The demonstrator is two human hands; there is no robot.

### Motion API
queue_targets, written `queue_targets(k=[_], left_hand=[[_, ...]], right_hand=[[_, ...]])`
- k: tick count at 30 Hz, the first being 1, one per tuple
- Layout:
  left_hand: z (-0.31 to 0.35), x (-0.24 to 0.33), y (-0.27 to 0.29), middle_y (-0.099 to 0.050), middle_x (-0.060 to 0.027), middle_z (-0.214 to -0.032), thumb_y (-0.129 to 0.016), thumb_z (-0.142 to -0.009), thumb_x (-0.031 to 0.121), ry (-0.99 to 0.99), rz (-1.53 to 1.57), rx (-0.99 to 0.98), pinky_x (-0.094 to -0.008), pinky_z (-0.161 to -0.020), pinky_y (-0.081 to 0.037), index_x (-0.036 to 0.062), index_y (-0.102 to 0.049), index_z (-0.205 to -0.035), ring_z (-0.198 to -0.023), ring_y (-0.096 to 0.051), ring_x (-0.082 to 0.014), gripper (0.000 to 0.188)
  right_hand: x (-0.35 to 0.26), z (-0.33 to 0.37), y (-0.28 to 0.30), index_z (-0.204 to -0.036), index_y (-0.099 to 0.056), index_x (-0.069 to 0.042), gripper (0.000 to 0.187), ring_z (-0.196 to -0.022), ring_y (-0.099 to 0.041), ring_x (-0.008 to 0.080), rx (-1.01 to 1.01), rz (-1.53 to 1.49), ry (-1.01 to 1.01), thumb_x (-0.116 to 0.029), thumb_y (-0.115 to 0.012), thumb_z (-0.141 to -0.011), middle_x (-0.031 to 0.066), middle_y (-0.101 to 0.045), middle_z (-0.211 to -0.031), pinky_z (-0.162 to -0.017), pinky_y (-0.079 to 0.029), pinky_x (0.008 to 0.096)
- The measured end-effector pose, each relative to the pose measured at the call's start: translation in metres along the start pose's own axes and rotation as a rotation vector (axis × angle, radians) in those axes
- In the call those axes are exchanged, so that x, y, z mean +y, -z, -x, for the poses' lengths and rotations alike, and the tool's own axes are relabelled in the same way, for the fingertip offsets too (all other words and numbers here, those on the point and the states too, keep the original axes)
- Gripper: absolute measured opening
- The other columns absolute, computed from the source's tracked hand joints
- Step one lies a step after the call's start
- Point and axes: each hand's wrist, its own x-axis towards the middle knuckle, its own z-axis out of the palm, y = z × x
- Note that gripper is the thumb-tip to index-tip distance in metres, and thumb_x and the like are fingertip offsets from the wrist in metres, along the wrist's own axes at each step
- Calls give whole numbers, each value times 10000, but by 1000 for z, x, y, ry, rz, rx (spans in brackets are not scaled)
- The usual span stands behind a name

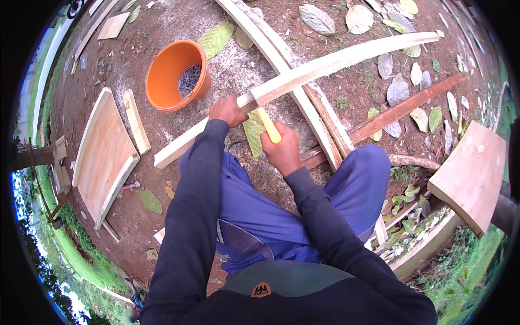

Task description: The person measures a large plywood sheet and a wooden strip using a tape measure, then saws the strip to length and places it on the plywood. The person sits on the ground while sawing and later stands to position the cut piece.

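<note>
Your left hand (227,111) grips a long pale wooden plank (325,67) lying across other boards, while your right hand (281,151) clasps a yellow tool handle (269,125) just beneath it. An orange bucket (170,67) holding nails stands nearby.

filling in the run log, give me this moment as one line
left hand grips pale plank | right hand holds yellow-handled tool under plank | orange bucket of nails on dirt
</note>
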Motion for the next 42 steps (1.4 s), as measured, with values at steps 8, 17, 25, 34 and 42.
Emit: queue_targets(k=[8,17,25,34,42], left_hand=[[4,-7,4,-742,-263,-1118,-789,-717,349,16,9,-40,-483,-967,-553,15,-716,-1172,-1070,-718,-412,569],[-5,0,5,-743,-263,-1103,-778,-720,336,5,-10,21,-485,-963,-553,6,-699,-1147,-1066,-714,-422,545],[5,-5,2,-740,-258,-1109,-762,-714,317,36,18,-59,-488,-979,-547,-3,-693,-1167,-1055,-717,-410,559],[5,-14,0,-723,-276,-1160,-778,-739,369,17,16,-67,-520,-991,-524,9,-699,-1163,-1107,-694,-431,563],[9,-6,1,-739,-249,-1138,-778,-716,329,42,-4,-24,-485,-991,-543,19,-705,-1149,-1099,-706,-408,537]], right_hand=[[-9,112,89,-846,-652,5,97,-619,-732,321,-109,1,-133,-54,-725,-821,193,-654,-654,-597,-559,392],[-5,-46,-32,-761,-598,19,235,-647,-651,452,9,40,21,-174,-695,-853,260,-621,-668,-611,-511,474],[-8,115,94,-798,-636,12,128,-620,-736,282,-113,2,-174,-82,-712,-838,188,-654,-655,-607,-557,393],[-3,17,6,-793,-628,16,223,-703,-674,470,-123,31,-114,-182,-716,-848,269,-661,-721,-680,-545,498],[5,30,19,-797,-622,20,190,-626,-678,396,-86,-21,-99,-145,-698,-852,230,-630,-658,-597,-515,438]])
